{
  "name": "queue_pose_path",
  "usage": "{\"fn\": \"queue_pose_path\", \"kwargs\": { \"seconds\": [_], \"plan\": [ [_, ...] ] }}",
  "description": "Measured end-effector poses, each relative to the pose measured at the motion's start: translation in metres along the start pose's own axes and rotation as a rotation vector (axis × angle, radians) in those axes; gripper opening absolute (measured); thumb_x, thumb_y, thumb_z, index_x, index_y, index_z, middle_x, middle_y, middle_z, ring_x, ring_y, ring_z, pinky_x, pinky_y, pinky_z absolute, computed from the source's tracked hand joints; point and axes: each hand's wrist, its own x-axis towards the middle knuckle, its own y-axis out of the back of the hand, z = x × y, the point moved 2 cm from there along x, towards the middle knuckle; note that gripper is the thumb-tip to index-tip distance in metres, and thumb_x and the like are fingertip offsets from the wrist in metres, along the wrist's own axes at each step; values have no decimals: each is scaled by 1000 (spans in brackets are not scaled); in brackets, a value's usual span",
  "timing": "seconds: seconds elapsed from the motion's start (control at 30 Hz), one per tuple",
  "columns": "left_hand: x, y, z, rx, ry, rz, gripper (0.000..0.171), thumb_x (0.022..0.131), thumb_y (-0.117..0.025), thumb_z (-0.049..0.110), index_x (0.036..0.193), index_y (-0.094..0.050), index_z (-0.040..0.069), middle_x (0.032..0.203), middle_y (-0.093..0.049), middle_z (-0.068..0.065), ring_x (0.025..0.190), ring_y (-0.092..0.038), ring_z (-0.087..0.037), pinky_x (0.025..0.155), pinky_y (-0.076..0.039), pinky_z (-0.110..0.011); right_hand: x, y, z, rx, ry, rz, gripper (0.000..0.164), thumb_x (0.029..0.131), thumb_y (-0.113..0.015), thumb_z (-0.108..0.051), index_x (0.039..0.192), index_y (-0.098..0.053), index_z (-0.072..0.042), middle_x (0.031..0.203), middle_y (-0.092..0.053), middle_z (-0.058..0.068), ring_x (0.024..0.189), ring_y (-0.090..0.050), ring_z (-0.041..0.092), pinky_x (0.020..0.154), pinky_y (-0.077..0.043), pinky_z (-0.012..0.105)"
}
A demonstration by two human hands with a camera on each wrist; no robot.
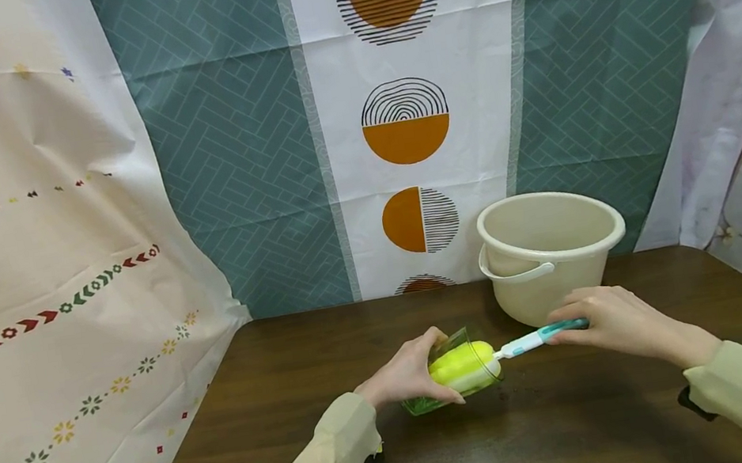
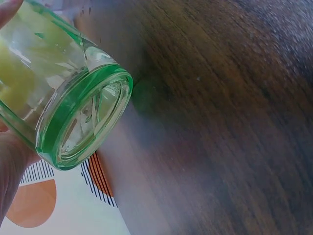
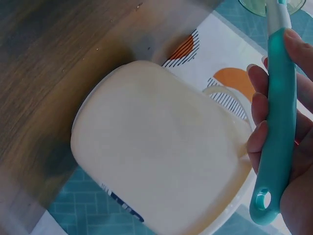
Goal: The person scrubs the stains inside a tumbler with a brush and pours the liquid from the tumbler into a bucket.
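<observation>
My left hand (image 1: 410, 372) grips a clear green glass (image 1: 420, 405), tilted on its side above the table with its mouth toward the right. Inside the glass sits the yellow and white sponge head of a bottle brush (image 1: 466, 361). In the left wrist view the thick base of the glass (image 2: 88, 117) faces the camera. My right hand (image 1: 618, 322) holds the brush by its teal and white handle (image 3: 279, 117), fingers curled round it. The handle's hanging hole shows at its lower end in the right wrist view.
A cream bucket (image 1: 549, 269) with a handle stands at the back right of the dark wooden table (image 1: 331, 349), just behind my right hand. Patterned cloths (image 1: 228, 141) hang behind the table and on both sides. Small drops lie on the tabletop.
</observation>
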Motion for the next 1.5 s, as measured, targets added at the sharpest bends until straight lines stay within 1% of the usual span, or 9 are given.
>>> {"fn": "queue_pose_path", "kwargs": {
  "seconds": [0.1, 0.27, 0.57, 0.73, 0.93, 1.07, 1.23, 1.5],
  "plan": [
    [0, 0, 1, -2, -2, 1, 69, 62, -82, 40, 113, -43, 14, 103, -49, 5, 83, -49, -8, 71, -42, -23, 3, -3, -2, -1, 19, -4, 22, 74, -74, -34, 89, -71, -19, 84, -57, -15, 70, -51, 2, 54, -42, 26],
    [0, 1, 2, -15, 7, -5, 69, 62, -82, 39, 113, -42, 14, 103, -49, 5, 83, -49, -8, 70, -42, -23, 5, -8, -7, 17, 33, -8, 20, 74, -74, -31, 89, -71, -19, 81, -54, -16, 65, -47, 1, 51, -39, 23],
    [-1, 1, 1, -11, 6, -4, 69, 62, -81, 40, 113, -42, 14, 106, -49, 4, 85, -49, -8, 72, -41, -22, 9, -14, -12, 25, 65, 0, 17, 75, -73, -31, 87, -70, -19, 76, -48, -19, 61, -42, 2, 51, -36, 21],
    [-1, 1, 3, -8, 0, 2, 69, 62, -81, 41, 113, -42, 15, 109, -49, 3, 89, -49, -8, 75, -41, -23, 12, -17, -14, 27, 68, -8, 16, 74, -74, -28, 86, -70, -19, 75, -46, -19, 60, -40, 2, 50, -35, 20],
    [-1, 2, 4, -22, -13, 7, 68, 62, -82, 40, 112, -43, 15, 107, -49, 4, 89, -48, -8, 74, -41, -23, 12, -21, -15, 21, 59, -19, 16, 77, -71, -32, 87, -69, -21, 76, -46, -20, 61, -40, 0, 50, -36, 21],
    [-1, 2, 4, -27, -11, 4, 68, 63, -82, 40, 112, -43, 15, 106, -49, 5, 88, -48, -8, 73, -41, -23, 10, -21, -15, 19, 68, 1, 17, 77, -71, -34, 88, -69, -21, 76, -46, -19, 61, -40, 1, 50, -35, 20],
    [-2, 1, 4, -30, -6, 1, 68, 63, -82, 39, 112, -43, 15, 107, -49, 4, 88, -48, -8, 73, -41, -23, 11, -17, -13, 15, 100, 42, 21, 77, -70, -37, 87, -70, -19, 78, -52, -16, 63, -45, 3, 50, -38, 21],
    [-2, 1, 3, -50, -6, -8, 66, 63, -82, 35, 111, -42, 15, 100, -49, 6, 76, -48, -8, 64, -42, -23, 14, -8, -10, -8, 120, 89, 29, 79, -65, -43, 87, -71, -15, 80, -56, -13, 67, -51, 3, 53, -41, 22]
  ]
}}
